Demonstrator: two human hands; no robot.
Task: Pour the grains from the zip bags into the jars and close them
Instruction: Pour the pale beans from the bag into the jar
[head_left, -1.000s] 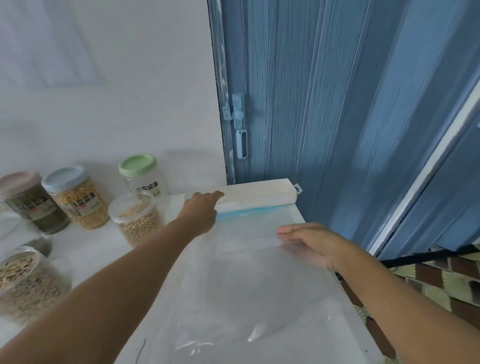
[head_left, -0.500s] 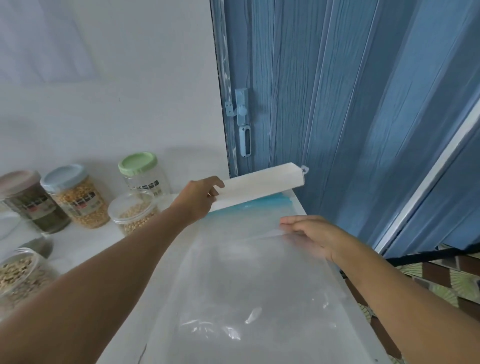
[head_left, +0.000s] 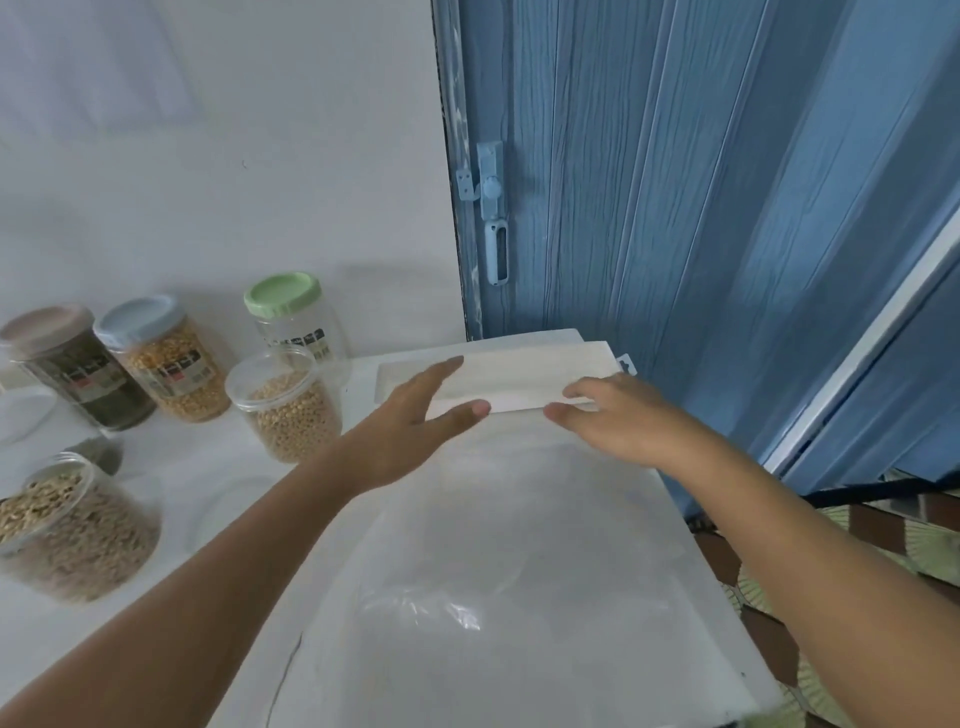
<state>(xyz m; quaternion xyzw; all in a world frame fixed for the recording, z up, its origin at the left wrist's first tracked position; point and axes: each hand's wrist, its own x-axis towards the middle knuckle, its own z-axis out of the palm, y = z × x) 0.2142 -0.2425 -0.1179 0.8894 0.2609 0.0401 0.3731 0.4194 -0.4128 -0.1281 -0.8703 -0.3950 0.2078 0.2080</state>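
Where the white wall ends, white counter against blue folding door

Glossy clear plastic zip bag on matt white table

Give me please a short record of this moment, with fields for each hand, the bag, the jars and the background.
left hand: fingers straight, resting on the white top strip of the bag
right hand: holds the strip's right end; its fingers there are partly hidden
zip bag: clear, flat on the white table, looks empty
lidded jars: green lid, nearly empty; blue lid, yellow grains; pinkish lid, dark contents
open jars: one with beige grains; one at left, blurred
background: blue folding door
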